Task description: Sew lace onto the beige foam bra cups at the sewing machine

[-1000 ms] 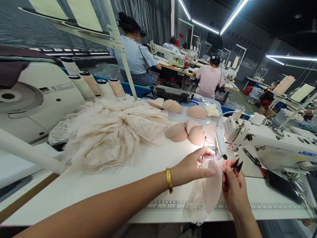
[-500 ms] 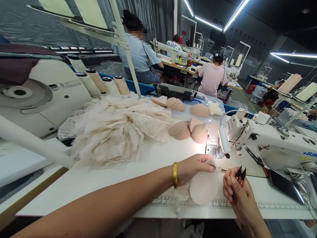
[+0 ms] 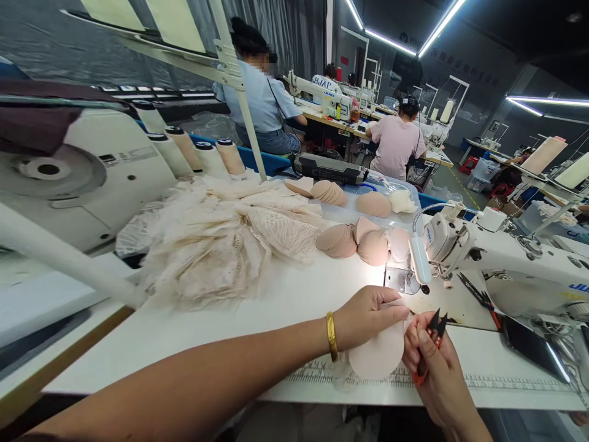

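My left hand (image 3: 375, 316) pinches the upper edge of a pale pink rounded fabric pad (image 3: 378, 356), with sheer lace attached beside it. The pad hangs just over the front of the white table (image 3: 221, 344), above the printed ruler strip (image 3: 488, 382). Closed around orange-handled thread snips (image 3: 427, 353), my right hand (image 3: 432, 362) has its fingertips at the pad's right edge. The dark blades of the snips point up, away from the pad. Whether the right fingertips also grip the fabric, I cannot tell.
A lit sewing machine (image 3: 488, 245) stands at right, with scissors (image 3: 476, 291) and a phone (image 3: 534, 347) beside it. Stacked beige pads (image 3: 338, 240) and a heap of cream lace (image 3: 211, 245) lie behind my hands. Thread cones (image 3: 209, 161) stand at left. Two co-workers sit farther back.
My right hand has moved left with the snips and now meets the pad's edge near my left fingers. The pad has turned slightly and is partly covered by my hands.
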Tool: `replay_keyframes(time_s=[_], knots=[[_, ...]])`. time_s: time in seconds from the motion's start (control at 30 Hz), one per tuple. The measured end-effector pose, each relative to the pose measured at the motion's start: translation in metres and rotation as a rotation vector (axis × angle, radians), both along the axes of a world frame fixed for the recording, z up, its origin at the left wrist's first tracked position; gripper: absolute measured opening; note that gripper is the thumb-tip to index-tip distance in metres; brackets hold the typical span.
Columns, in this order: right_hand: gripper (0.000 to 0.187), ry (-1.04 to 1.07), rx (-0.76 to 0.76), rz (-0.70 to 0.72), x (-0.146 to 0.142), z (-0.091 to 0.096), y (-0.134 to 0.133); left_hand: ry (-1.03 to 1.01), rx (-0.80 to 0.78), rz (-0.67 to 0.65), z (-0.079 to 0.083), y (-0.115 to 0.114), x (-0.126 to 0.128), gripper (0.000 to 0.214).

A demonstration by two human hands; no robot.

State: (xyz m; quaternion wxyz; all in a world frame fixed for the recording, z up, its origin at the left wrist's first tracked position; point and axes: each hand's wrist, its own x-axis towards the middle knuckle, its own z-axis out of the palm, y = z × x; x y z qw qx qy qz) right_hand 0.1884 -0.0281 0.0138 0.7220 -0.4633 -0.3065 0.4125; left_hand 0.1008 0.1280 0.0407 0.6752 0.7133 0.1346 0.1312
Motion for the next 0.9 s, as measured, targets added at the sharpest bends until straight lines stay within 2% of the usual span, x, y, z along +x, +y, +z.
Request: replay_keyframes(time_s=[0.27,0.43,0.57,0.73,0.8,0.9], knots=[[0.022,-0.170,-0.122,0.185,0.024,0.009,-0.011,-0.027,0.167,0.016,0.000,0.001,0.002,0.032],[0.029,-0.278,-0.196,0.266,0.027,0.008,-0.010,-0.044,0.325,0.041,-0.004,0.001,0.002,0.026],[0.031,-0.330,-0.245,0.274,0.024,0.005,-0.009,-0.032,0.258,0.056,-0.006,-0.002,0.001,0.027],[0.040,-0.334,-0.363,0.426,0.012,0.004,-0.011,-0.068,-0.012,0.316,-0.001,0.012,0.004,0.030],[0.040,-0.365,-0.370,0.356,0.014,0.005,-0.013,-0.077,-0.060,0.325,0.001,0.018,0.005,0.034],[0.036,-0.467,-0.361,0.089,0.025,0.010,-0.014,-0.061,0.016,0.260,0.001,0.020,0.004,0.036]])
